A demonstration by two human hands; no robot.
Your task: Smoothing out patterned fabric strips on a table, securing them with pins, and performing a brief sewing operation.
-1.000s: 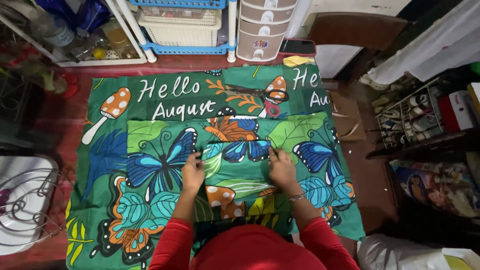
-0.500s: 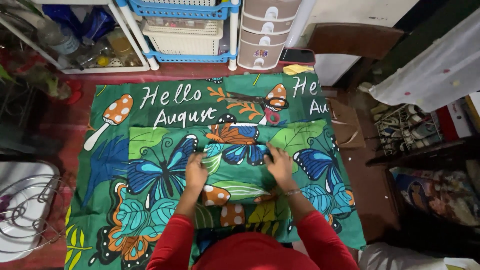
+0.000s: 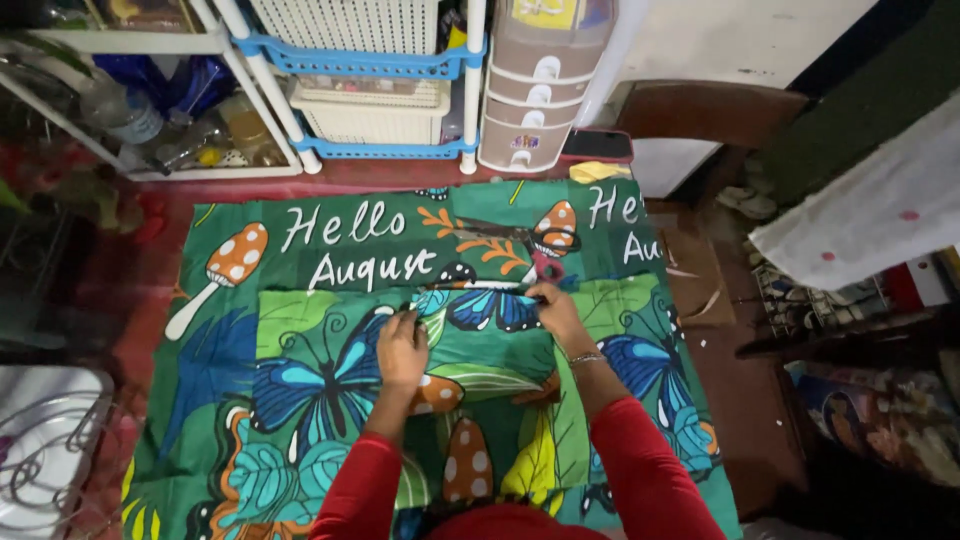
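A large green cloth [image 3: 330, 235] printed with butterflies, mushrooms and white lettering lies spread on the floor. A smaller folded piece of the same print [image 3: 480, 350] lies on top of it. My left hand [image 3: 402, 347] rests on the folded piece near its far edge, fingers curled down onto the cloth. My right hand [image 3: 557, 312] pinches the far edge of that folded piece. A pair of scissors with a dark blade and pink handle [image 3: 530, 255] lies on the cloth just beyond my right hand. Both arms wear red sleeves.
White and blue plastic shelves with baskets [image 3: 365, 90] and a small drawer tower [image 3: 540, 90] stand along the far edge. A wire rack [image 3: 45, 450] sits at the left. A brown chair [image 3: 705, 110] and cluttered boxes [image 3: 850, 300] are at the right.
Both hands have slid forward from the middle of the folded piece to its far edge. The view has tilted down a little.
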